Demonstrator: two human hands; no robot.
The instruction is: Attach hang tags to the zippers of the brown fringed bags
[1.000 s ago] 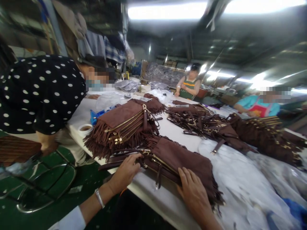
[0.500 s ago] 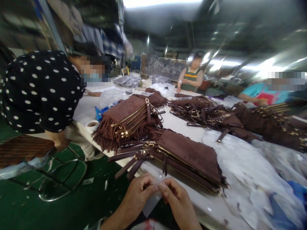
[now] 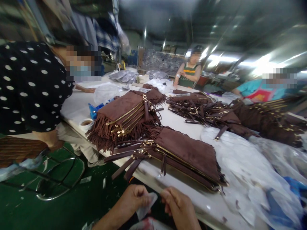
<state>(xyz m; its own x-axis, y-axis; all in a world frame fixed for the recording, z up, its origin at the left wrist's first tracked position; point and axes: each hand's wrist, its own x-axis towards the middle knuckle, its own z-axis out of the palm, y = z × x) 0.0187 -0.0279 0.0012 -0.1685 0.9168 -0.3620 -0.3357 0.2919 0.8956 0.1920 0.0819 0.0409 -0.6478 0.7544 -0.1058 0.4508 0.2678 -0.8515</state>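
Low in the view, my left hand (image 3: 134, 199) pinches a small clear plastic piece (image 3: 146, 206) between thumb and fingers. Just right of it, my right hand (image 3: 176, 203) has its fingers curled together; whether something small is between them cannot be made out. Both hands are in front of the table's near edge. Beyond them lies a stack of brown bags (image 3: 187, 148) with gold zips, its straps hanging over the edge. A second fringed stack (image 3: 122, 108) stands behind it to the left.
A tape roll (image 3: 86, 124) and a blue object (image 3: 93, 111) are at the left table edge. White plastic sheeting (image 3: 237, 169) covers the right side, before more brown bags (image 3: 211, 111). A person in polka dots (image 3: 31, 86) leans at left, near a stool (image 3: 59, 179). Two people are farther back.
My hands have moved apart; the clear piece stays with my left hand and my right hand no longer touches it. The person at left has shifted leftward in view.
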